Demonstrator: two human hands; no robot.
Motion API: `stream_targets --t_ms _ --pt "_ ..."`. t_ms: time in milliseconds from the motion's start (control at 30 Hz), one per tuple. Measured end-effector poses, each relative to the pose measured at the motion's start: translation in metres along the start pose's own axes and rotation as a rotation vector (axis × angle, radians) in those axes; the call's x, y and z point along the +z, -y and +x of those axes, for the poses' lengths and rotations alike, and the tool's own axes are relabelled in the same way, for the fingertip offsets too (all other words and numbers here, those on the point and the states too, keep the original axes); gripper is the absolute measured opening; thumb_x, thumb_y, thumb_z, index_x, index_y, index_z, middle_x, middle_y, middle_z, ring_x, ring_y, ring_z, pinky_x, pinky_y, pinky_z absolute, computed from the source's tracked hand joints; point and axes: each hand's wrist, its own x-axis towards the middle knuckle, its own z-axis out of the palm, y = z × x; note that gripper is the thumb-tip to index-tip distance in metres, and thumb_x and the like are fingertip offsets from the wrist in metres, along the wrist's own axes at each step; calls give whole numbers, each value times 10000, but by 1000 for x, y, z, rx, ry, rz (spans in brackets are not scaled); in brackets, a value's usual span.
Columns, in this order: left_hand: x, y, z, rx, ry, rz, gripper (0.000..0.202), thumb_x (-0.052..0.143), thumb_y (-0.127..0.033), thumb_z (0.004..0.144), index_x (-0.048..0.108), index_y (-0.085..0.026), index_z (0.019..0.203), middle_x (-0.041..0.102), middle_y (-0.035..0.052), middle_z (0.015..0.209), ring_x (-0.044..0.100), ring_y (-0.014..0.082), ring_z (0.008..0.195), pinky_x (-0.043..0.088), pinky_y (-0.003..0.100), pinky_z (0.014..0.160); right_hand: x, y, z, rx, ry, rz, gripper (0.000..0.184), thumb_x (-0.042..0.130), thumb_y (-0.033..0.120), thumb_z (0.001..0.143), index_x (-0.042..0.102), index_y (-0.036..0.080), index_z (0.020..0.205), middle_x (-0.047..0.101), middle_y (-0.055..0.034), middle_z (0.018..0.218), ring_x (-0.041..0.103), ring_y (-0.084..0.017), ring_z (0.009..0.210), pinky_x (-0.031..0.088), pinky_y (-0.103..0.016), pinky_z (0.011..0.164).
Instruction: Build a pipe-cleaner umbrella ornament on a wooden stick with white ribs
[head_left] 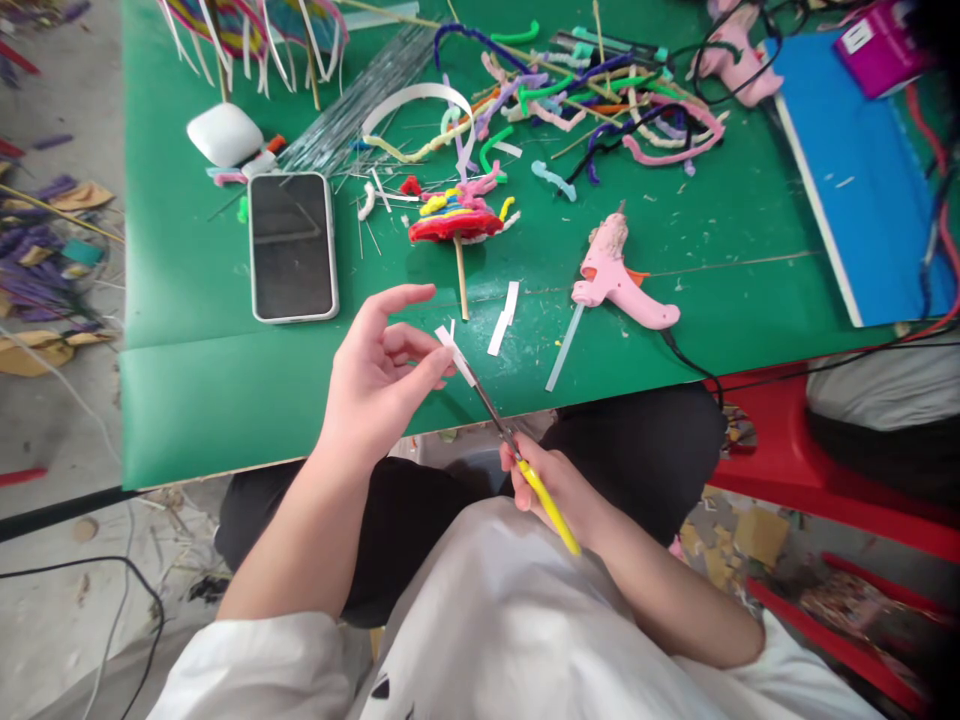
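Note:
Between thumb and fingers, my left hand (394, 365) pinches a small white paper strip (455, 356). My right hand (551, 485) is closed on yellow-handled scissors (546, 500), whose blades lie along the strip. More white paper strips (502, 320) rest on the table just beyond the blades. Behind my left hand sits a small red, yellow and blue pipe-cleaner piece (456, 228) on a wooden stick (461, 280). To the right lies a pink glue gun (622, 275) with a clear glue stick (565, 347) in its back end.
A phone (293, 247) lies left on the green table (187, 400), near a white rounded block (224, 134). Pipe cleaners (555, 90) and thin wires (360, 95) are heaped behind. At right are a blue board (862, 180), a second pink glue gun (739, 55) and cables.

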Motion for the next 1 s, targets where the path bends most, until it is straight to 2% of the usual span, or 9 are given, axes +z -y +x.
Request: stream_targets --t_ms 367,500,767,867,1000 --pt "-2 0 1 -7 42 0 472 712 -266 754 528 -227 1186 621 -38 695 662 136 627 581 257 599 1 3 -1 44 3 70 166 557 201 749 405 244 801 538 57 601 625 -169 598 342 -245 532" --pt "-1 2 0 11 33 3 465 704 -280 765 528 -237 1193 627 -34 705 664 135 631 579 253 595 1 2 -1 31 0 64 170 557 190 749 406 244 806 576 50 626 648 -177 635 358 -250 556" --pt "-1 5 1 38 29 3 454 701 -252 772 537 -227 1195 637 -33 702 671 135 636 580 241 590 1 1 -2 47 -1 93 145 515 158 737 409 240 792 604 59 616 620 -151 598 340 -238 543" --pt "-2 8 2 61 31 8 468 706 -236 764 536 -221 1200 638 -39 691 671 134 620 579 236 569 2 -3 -1 44 -5 104 137 518 174 752 403 238 787 620 56 632 607 -143 587 342 -233 545" --pt "-2 11 3 83 38 4 466 701 -223 765 534 -224 1200 642 -43 684 671 129 613 577 228 558 1 -3 -1 32 -13 104 150 543 274 796 399 235 780 658 27 711 594 -142 589 331 -236 537"
